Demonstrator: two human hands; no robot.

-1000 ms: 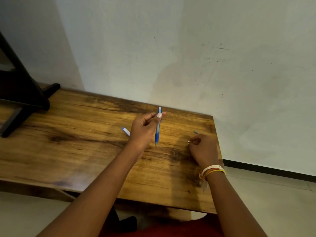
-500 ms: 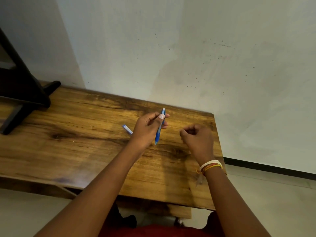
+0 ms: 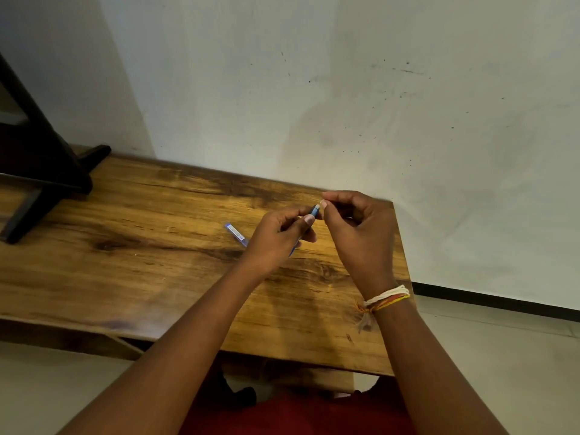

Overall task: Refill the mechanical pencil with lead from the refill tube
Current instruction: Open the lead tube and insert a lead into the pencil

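My left hand (image 3: 279,237) grips a blue mechanical pencil (image 3: 314,211), held tilted with its top end pointing up and to the right. Most of the barrel is hidden in my fist, and the tip pokes out below. My right hand (image 3: 357,233) has its thumb and forefinger pinched together right at the pencil's top end, holding a small piece too tiny to make out. The clear refill tube (image 3: 236,233) with a blue edge lies flat on the wooden table (image 3: 141,246), just left of my left hand, which covers its near end.
A black stand (image 3: 40,171) rests on the table's far left. A white wall runs along the table's back edge. The table's right edge lies just past my right hand, with pale floor (image 3: 502,356) beyond it. Thread bands circle my right wrist.
My right hand lifted off the table with its fingers pinched and moved left and up to the pencil's top end. My left hand tilted the pencil toward it.
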